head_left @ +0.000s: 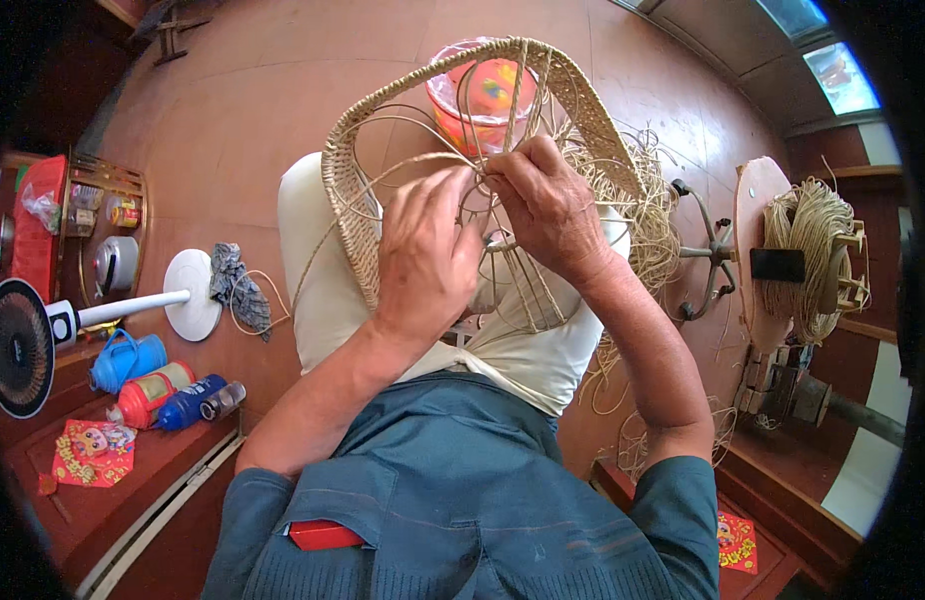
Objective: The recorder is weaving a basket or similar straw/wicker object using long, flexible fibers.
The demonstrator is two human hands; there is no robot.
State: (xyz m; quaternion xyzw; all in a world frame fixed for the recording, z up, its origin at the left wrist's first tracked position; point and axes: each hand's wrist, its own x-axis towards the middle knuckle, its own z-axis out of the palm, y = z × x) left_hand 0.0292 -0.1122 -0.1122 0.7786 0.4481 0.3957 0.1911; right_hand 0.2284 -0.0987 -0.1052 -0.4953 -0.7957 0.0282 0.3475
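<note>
A partly woven wicker frame point(345, 205), with a braided rim and bent cane ribs, rests on my lap between my knees. My left hand point(428, 245) is closed at the middle of the frame, fingertips pinching the cane strands where they meet. Right beside it, my right hand point(545, 200) pinches a cane strand point(433, 157) between thumb and bent fingers. The fingertips of both hands nearly touch, and they partly cover the crossing point. More ribs fan out below my hands.
An orange-red bucket point(453, 95) with plastic over it stands beyond the frame. Loose cane point(638, 220) lies heaped to the right, near a wheeled base point(718, 250) and a large cane coil point(808, 250). On the left are a fan point(23, 345) and several flasks point(131, 362).
</note>
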